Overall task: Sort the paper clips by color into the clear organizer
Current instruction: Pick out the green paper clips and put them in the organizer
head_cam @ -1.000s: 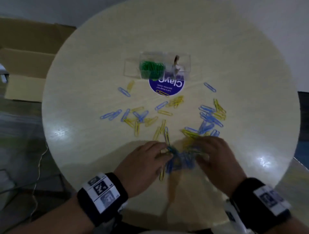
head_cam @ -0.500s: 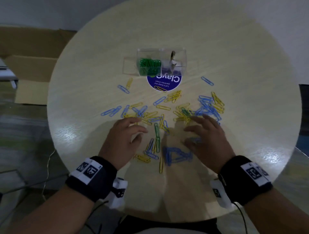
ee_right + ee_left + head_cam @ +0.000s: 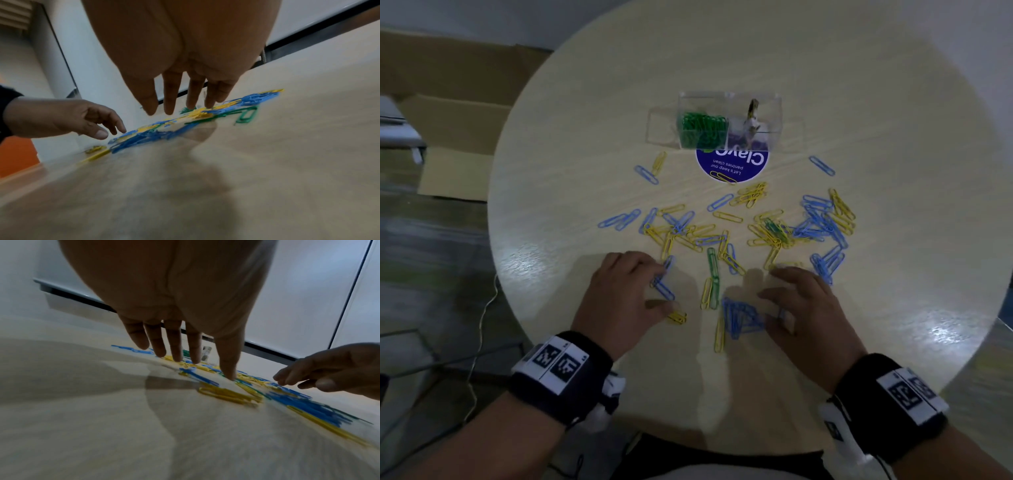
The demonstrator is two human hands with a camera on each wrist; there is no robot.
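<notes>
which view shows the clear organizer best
The head view: the clear organizer sits whole at the table's far side, green clips filling one compartment. The left wrist view shows only a sliver behind the left hand's fingers. In the right wrist view I cannot make it out.

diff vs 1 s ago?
Both hands spread apart off the blue clip pile: left hand went left, right hand right, both now open and holding nothing. The pile lies uncovered. Clear organizer with green clips unchanged.
</notes>
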